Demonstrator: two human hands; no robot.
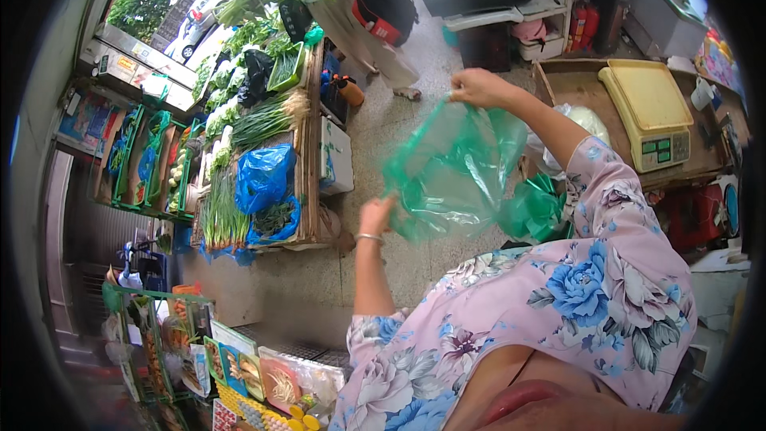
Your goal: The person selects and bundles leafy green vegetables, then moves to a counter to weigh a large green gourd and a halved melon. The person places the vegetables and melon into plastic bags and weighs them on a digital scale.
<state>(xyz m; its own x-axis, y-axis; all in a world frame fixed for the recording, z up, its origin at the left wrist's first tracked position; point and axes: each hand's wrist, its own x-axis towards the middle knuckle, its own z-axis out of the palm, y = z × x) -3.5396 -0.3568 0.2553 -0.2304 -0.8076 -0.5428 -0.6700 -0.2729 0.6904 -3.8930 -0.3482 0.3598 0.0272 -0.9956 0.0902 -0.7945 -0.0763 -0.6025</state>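
A translucent green plastic bag (461, 167) is spread between my two hands in the middle of the view. My left hand (378, 214), with a bangle at the wrist, grips its lower left edge. My right hand (479, 88) is closed on its upper edge. The bag looks thin, and nothing shows inside it. A bunched darker green plastic bag (534, 206) lies beside it, close to my floral blouse. Right of my right forearm, a whitish bagged bundle (583, 123) rests near a yellow weighing scale (652, 105).
Leafy vegetables and spring onions (224, 209) cover a wooden stand (308, 191) at the left, with a blue plastic bag (263, 176) on it. A white foam box (336, 155) stands beside it. Crates and packaged foods line the lower left. Someone's leg (389, 60) shows beyond the stand.
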